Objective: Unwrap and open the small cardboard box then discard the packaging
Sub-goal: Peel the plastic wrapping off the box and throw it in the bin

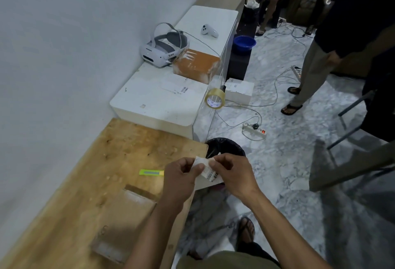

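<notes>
My left hand [181, 174] and my right hand [233, 174] both pinch a white piece of packaging [210, 173] with a barcode label, held at the wooden table's right edge, just in front of a black-lined trash bin [226, 145]. A small cardboard box [126, 217] lies on the wooden table [106, 151] below and left of my left hand, with clear tape or plastic along its near end. A yellow-green utility knife [150, 172] rests on the table just left of my left hand.
Beyond the table stand white boxes [158, 106] carrying a VR headset [164, 46], a controller [209, 31] and a plastic-wrapped brown parcel [196, 65]. A tape roll [215, 98] hangs at their edge. A power strip [254, 130] and cables lie on the marble floor. A person [320, 55] stands at right.
</notes>
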A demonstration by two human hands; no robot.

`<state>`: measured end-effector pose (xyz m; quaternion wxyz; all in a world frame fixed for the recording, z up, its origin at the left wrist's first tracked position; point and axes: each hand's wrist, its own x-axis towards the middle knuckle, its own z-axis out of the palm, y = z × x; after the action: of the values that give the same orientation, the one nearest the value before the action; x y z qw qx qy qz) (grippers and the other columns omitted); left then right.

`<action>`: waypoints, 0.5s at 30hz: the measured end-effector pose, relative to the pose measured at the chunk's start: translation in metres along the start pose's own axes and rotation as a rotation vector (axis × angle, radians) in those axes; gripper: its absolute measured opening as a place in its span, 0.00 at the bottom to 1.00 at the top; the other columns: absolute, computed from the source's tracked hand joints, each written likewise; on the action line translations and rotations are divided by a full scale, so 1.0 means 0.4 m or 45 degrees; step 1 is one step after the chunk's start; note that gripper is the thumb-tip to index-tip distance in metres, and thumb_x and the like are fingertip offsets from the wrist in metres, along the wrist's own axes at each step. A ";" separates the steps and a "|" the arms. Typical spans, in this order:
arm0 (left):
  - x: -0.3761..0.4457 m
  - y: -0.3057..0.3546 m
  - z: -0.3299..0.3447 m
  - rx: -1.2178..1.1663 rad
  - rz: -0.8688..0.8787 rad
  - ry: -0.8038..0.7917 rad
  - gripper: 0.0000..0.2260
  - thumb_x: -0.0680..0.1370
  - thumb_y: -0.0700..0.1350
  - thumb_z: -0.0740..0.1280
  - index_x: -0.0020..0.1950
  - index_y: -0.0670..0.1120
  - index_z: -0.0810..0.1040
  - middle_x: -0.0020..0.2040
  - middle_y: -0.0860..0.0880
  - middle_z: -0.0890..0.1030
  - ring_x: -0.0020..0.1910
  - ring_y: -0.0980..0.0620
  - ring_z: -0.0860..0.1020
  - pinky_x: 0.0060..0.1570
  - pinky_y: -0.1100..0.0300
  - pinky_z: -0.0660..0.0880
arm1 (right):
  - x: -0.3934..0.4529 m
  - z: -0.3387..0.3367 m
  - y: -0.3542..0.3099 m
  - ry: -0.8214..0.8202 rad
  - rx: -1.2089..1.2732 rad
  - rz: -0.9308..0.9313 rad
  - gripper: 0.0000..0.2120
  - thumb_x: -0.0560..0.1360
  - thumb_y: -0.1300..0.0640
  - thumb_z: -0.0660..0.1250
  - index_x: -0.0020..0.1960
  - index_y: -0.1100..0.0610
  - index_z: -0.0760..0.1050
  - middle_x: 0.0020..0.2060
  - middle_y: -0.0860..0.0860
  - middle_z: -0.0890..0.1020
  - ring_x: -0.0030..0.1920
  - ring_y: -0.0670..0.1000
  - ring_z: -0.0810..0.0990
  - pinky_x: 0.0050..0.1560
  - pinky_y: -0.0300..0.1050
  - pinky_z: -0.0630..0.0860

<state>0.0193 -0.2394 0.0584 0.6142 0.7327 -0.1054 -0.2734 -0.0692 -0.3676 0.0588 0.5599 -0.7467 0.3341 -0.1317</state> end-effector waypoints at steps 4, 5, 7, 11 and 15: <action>0.029 0.005 0.034 0.368 0.180 -0.115 0.01 0.74 0.43 0.73 0.44 0.48 0.84 0.37 0.52 0.85 0.38 0.53 0.83 0.40 0.53 0.80 | 0.036 -0.057 0.003 -0.090 -0.360 -0.137 0.09 0.76 0.51 0.69 0.36 0.46 0.76 0.36 0.44 0.79 0.39 0.42 0.79 0.37 0.31 0.70; 0.039 0.006 0.046 0.508 0.269 -0.139 0.02 0.74 0.47 0.72 0.43 0.50 0.84 0.37 0.53 0.84 0.37 0.55 0.82 0.38 0.55 0.79 | 0.048 -0.070 0.008 -0.111 -0.413 -0.172 0.12 0.76 0.51 0.68 0.35 0.44 0.73 0.36 0.44 0.77 0.38 0.41 0.77 0.36 0.31 0.68; 0.063 0.013 0.083 0.713 0.396 -0.143 0.06 0.75 0.51 0.71 0.42 0.52 0.84 0.36 0.54 0.83 0.36 0.57 0.80 0.37 0.56 0.76 | 0.071 -0.101 0.020 -0.149 -0.450 -0.198 0.16 0.77 0.51 0.67 0.33 0.43 0.68 0.34 0.44 0.74 0.35 0.40 0.74 0.35 0.30 0.67; 0.104 0.057 0.176 0.778 0.447 -0.068 0.03 0.73 0.47 0.73 0.39 0.51 0.85 0.36 0.55 0.82 0.36 0.60 0.78 0.37 0.68 0.69 | 0.126 -0.184 0.033 -0.199 -0.353 -0.163 0.15 0.78 0.54 0.65 0.34 0.47 0.69 0.29 0.44 0.74 0.31 0.38 0.74 0.32 0.31 0.67; 0.145 0.099 0.291 0.700 0.514 0.065 0.04 0.72 0.44 0.75 0.38 0.51 0.85 0.35 0.56 0.82 0.36 0.59 0.79 0.37 0.68 0.69 | 0.189 -0.265 0.054 -0.142 0.027 -0.012 0.10 0.78 0.54 0.66 0.38 0.54 0.79 0.29 0.47 0.79 0.30 0.41 0.75 0.35 0.41 0.71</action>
<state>0.0129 -0.3746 0.0693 0.4379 0.8418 -0.3026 -0.0893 -0.0812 -0.4989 0.0614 0.5850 -0.7484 0.2975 -0.0960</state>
